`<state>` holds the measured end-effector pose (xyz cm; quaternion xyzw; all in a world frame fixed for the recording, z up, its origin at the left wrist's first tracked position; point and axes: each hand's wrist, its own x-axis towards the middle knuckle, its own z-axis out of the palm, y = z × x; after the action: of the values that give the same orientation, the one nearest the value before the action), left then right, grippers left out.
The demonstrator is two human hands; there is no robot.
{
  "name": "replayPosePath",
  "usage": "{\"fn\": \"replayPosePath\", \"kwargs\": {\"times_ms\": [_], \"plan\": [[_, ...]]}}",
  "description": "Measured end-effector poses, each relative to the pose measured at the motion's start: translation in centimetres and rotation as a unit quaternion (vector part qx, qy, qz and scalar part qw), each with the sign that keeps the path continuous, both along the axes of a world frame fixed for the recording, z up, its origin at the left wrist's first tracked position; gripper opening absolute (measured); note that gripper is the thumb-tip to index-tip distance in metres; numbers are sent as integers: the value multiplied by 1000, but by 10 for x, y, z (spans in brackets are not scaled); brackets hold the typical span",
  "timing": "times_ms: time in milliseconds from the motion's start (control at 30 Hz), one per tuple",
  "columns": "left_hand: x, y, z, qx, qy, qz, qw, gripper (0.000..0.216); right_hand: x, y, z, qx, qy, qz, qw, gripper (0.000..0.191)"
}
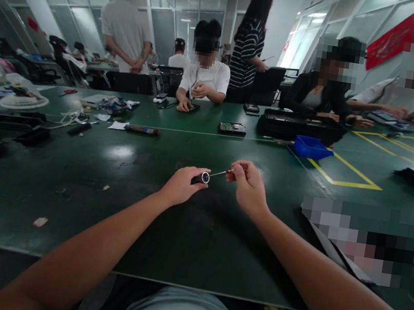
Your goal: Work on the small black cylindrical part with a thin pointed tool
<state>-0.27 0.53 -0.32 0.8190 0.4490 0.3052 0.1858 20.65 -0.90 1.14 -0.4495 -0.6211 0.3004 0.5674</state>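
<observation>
Over the middle of the green table, my left hand (pixel 184 185) is closed around a small dark cylindrical part (pixel 204 178) with a silvery ring at its end, facing me. Fingers and thumb grip it from the left. My right hand (pixel 248 184) pinches the reddish handle of a thin screwdriver (pixel 220 173). Its metal shaft points left, and the tip meets or nearly meets the ringed end; I cannot tell if it is inserted. Both hands are held close together, with both forearms reaching in from the near edge.
A blue bin (pixel 311 148) stands right of centre beside a long black casing (pixel 300 126). Ahead lie a hard drive (pixel 232 127) and a dark pen-like tool (pixel 142 130). A white fan grille (pixel 24 101) and clutter lie left. A co-worker (pixel 205 79) sits opposite.
</observation>
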Motion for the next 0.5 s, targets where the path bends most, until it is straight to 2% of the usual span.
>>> {"fn": "replayPosePath", "kwargs": {"times_ms": [333,500], "plan": [[1,-1,3,-17,-8,3,1000,43,-1,3,-2,-22,19,-8,1000,16],[0,-1,3,-17,-8,0,1000,42,2,0,7,-32,-34,-18,999,24]]}}
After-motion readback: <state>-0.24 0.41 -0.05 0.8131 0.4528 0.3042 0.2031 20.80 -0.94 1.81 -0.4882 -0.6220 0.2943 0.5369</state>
